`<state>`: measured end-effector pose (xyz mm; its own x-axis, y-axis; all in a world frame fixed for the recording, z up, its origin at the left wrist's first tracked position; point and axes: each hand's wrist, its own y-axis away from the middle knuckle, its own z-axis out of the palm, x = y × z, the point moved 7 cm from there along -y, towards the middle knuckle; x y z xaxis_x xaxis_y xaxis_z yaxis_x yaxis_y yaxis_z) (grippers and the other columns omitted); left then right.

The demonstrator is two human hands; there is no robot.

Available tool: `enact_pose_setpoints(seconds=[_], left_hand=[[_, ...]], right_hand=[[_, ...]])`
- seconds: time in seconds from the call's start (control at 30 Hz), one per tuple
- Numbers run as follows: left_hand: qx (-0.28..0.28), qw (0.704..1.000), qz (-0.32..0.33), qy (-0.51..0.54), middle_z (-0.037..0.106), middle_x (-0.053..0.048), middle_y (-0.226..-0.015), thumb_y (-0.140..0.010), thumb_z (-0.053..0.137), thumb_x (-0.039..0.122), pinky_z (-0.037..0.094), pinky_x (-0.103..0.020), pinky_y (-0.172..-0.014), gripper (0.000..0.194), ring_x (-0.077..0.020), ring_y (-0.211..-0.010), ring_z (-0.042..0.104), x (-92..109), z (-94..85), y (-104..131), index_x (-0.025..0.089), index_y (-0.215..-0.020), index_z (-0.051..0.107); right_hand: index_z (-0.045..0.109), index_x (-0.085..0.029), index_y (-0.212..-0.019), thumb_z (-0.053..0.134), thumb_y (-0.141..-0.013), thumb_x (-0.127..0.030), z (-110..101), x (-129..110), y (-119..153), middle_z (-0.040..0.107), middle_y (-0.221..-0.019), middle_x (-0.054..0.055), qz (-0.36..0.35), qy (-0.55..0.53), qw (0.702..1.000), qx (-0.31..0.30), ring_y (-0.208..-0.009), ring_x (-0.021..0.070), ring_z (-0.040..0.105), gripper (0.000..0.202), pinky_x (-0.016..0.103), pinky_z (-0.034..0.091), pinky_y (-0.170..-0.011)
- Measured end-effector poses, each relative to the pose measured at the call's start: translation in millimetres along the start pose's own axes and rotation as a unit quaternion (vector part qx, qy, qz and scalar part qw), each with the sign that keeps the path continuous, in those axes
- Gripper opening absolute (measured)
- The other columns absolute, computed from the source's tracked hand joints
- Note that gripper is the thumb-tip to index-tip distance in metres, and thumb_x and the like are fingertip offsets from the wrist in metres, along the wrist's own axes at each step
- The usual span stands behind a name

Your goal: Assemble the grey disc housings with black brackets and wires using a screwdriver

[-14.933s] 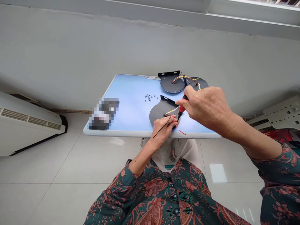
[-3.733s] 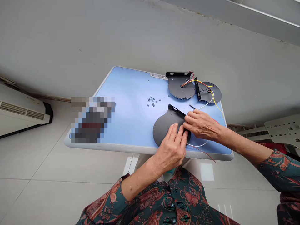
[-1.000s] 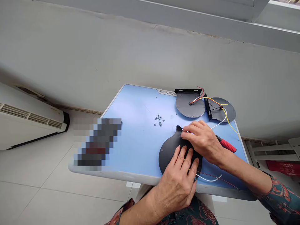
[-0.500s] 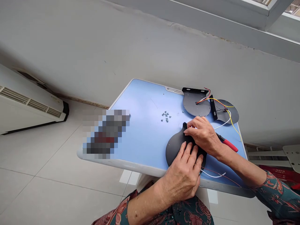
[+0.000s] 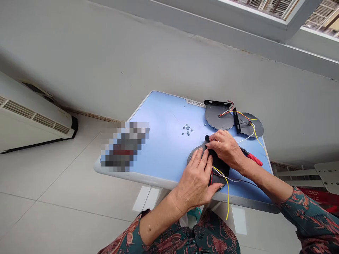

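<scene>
- Plate (image 5: pixel 219 164), dark grey with a black bent flange: lies on the blue table (image 5: pixel 159 141), by its near edge and right of its middle. The narrow tab points away from the person.
- Left hand (image 5: pixel 194 180): spread, 4 fingers resting on the plate face, thumb extended toward the near rim.
- Right hand (image 5: pixel 226 146): thumb and index finger brought near each other at the tab, beside the flange. Cannot tell whether the fingertips grip a small part or only touch the plate.
- Change within the last 0.5 s: left hand has shifted toward the tab and its thumb has spread away. Wires (image 5: pixel 228 197) show more fully beside it; the yellow strand now hangs past the near table edge.
- Meaning (judgement): support sits closer to the tab, where the fingertip work is concentrated; the loose wires appear freer to snag.
- Screwdriver (image 5: pixel 254 159), red-handled: lies beyond the right forearm. It was in the right hand 14.9 s ago; the present step therefore appears to be done by fingers alone.
- Screws (image 5: pixel 187 129): loose cluster beyond the plate, leftward, within easy reach.
- Rear plates (image 5: pixel 218 123): 2 similar wired units, near the far right corner.
- Wall (image 5: pixel 132 53): behind the table.
</scene>
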<state>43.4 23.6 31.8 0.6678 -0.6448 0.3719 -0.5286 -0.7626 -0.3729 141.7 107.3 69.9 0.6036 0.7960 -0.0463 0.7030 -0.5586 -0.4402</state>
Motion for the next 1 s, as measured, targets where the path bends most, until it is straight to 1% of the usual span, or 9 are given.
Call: enact_pose_setpoints(seconds=[0.17,0.43,0.53,0.63,0.73,0.83,0.9,0.97,1.0], left_hand=[[0.0,1.0,-0.005,0.001,0.042,-0.032,-0.155,-0.094,0.059,0.058,0.039,-0.062,-0.119,0.081,-0.0463,-0.149,0.035,0.1,-1.0,-0.7,-0.005,-0.144,0.049],[0.002,1.0,-0.002,0.001,0.042,-0.034,-0.154,-0.094,0.059,0.056,0.039,-0.063,-0.118,0.08,-0.0477,-0.148,0.036,0.1,-0.2,-0.8,-0.007,-0.143,0.05],[0.001,1.0,-0.004,-0.001,0.042,-0.033,-0.155,-0.094,0.058,0.055,0.039,-0.063,-0.118,0.079,-0.0475,-0.148,0.036,0.1,-0.4,-1.1,-0.006,-0.143,0.05],[0.001,1.0,-0.003,0.0,0.042,-0.034,-0.154,-0.094,0.058,0.054,0.039,-0.064,-0.117,0.078,-0.0478,-0.148,0.036,0.4,-0.5,-1.1,-0.007,-0.143,0.05],[0.002,1.0,-0.003,-0.003,0.043,-0.033,-0.154,-0.094,0.058,0.054,0.04,-0.063,-0.117,0.078,-0.0481,-0.148,0.036,0.5,-0.7,-1.0,-0.006,-0.143,0.05],[0.004,1.0,0.0,-0.008,0.044,-0.033,-0.153,-0.095,0.058,0.053,0.039,-0.063,-0.118,0.077,-0.048,-0.148,0.036,0.5,-0.7,-0.9,-0.007,-0.142,0.051],[0.003,1.0,0.002,-0.012,0.044,-0.033,-0.153,-0.095,0.058,0.053,0.039,-0.063,-0.118,0.077,-0.0474,-0.148,0.036,0.3,-0.1,-0.8,-0.007,-0.143,0.05],[0.001,1.0,0.006,-0.017,0.045,-0.032,-0.153,-0.095,0.057,0.055,0.04,-0.063,-0.118,0.077,-0.0468,-0.148,0.037,-0.2,1.0,-0.5,-0.006,-0.143,0.051],[0.003,1.0,0.007,-0.019,0.046,-0.032,-0.153,-0.095,0.057,0.056,0.04,-0.063,-0.118,0.077,-0.0463,-0.148,0.038,-0.6,1.4,-0.3,-0.005,-0.142,0.051]], right_hand=[[0.076,-0.017,-0.098,0.048,-0.101,-0.01,-2.5,-4.4,1.5,0.069,-0.092,0.008,-0.026,0.019,0.999,-0.01,-0.085,0.0191,0.048,0.029,0.035,0.037,-0.075],[0.076,-0.018,-0.101,0.048,-0.1,-0.008,-3.8,-2.5,4.0,0.073,-0.096,0.007,-0.026,0.004,1.0,-0.018,-0.085,0.0184,0.05,0.029,0.035,0.037,-0.076],[0.076,-0.017,-0.102,0.048,-0.101,-0.01,-4.3,-2.6,5.8,0.075,-0.097,0.007,-0.032,0.011,0.999,-0.011,-0.083,0.0185,0.05,0.028,0.036,0.039,-0.075],[0.075,-0.018,-0.103,0.048,-0.101,-0.011,-4.9,-1.3,7.2,0.076,-0.098,0.007,-0.019,-0.001,1.0,0.006,-0.082,0.0184,0.052,0.029,0.035,0.042,-0.075],[0.075,-0.02,-0.1,0.047,-0.101,-0.01,-11.3,-1.4,7.0,0.076,-0.099,0.007,0.008,-0.013,0.999,0.03,-0.08,0.0175,0.054,0.03,0.034,0.046,-0.074],[0.075,-0.022,-0.096,0.051,-0.1,-0.013,-32.2,-1.5,9.8,0.076,-0.095,0.006,0.046,-0.009,0.997,0.067,-0.077,0.017,0.058,0.026,0.033,0.049,-0.073],[0.075,-0.024,-0.094,0.056,-0.099,-0.019,-54.5,6.8,21.1,0.076,-0.093,0.005,0.109,0.003,0.988,0.112,-0.08,0.0178,0.063,0.02,0.034,0.051,-0.075],[0.074,-0.025,-0.093,0.059,-0.098,-0.025,-74.1,23.0,45.1,0.076,-0.091,0.004,0.201,0.029,0.969,0.142,-0.08,0.0186,0.067,0.016,0.034,0.052,-0.076],[0.074,-0.025,-0.093,0.06,-0.098,-0.028,-79.9,32.2,61.3,0.076,-0.09,0.004,0.246,0.043,0.958,0.142,-0.077,0.0187,0.067,0.015,0.035,0.053,-0.075]])
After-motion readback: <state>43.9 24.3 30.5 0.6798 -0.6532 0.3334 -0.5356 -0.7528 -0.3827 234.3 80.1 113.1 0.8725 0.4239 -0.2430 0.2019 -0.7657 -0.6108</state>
